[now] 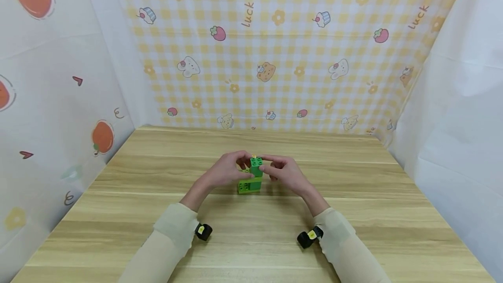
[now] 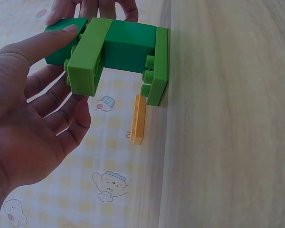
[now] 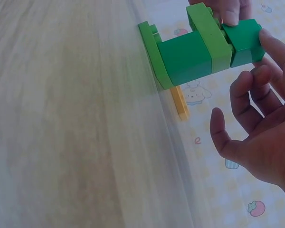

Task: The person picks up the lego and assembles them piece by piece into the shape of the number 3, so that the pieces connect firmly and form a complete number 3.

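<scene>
smooth green plastic stud-brick tower (image 1: 251, 178) stands mid wooden table (image 1: 353, 230). my left hand (image 1: 228, 170) and right hand (image 1: 284, 173) pinch its dark green top block (image 1: 256, 163), fingers lightly curled.

Green brick stack (image 2: 118, 47) smooth, slightly glossy plastic; table (image 1: 353, 230) matt wood grain; checked backdrop (image 1: 298, 47) cloth-like

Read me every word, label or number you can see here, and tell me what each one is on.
"Luck Life" – on the checked backdrop, top middle, upper part cut off by the frame edge.
"Luck Life" – on the same backdrop, top right.
Blocks, table, left hand, right hand: no text visible.
Side curtains: only fruit pictures and small marks, no readable words.
</scene>
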Demonstrator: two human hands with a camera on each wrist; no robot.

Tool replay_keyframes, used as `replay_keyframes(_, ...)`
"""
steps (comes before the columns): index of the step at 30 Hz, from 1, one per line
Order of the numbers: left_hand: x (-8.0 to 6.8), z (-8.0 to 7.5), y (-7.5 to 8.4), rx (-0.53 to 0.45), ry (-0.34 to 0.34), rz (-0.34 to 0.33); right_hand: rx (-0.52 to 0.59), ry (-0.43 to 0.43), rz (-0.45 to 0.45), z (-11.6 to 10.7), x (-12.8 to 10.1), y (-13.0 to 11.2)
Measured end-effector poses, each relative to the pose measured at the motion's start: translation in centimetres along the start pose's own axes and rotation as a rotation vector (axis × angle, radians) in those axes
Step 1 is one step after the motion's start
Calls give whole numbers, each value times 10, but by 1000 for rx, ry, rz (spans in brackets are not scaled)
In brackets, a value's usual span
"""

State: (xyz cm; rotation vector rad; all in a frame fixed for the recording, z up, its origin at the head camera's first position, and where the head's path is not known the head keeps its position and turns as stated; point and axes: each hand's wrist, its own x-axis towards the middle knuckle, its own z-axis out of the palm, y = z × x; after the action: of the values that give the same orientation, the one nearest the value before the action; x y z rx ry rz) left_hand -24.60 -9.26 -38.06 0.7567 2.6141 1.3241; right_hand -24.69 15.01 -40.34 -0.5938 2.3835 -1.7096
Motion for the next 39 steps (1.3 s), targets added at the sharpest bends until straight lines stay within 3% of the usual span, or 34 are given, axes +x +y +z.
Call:
replay_keyframes(22,1,5,-4,69,5,8,-22,-5,-14,0,0,0)
replay_keyframes(39,-2,3,-3,32,-10,0,-24,-15,-22,-2,-1,-2)
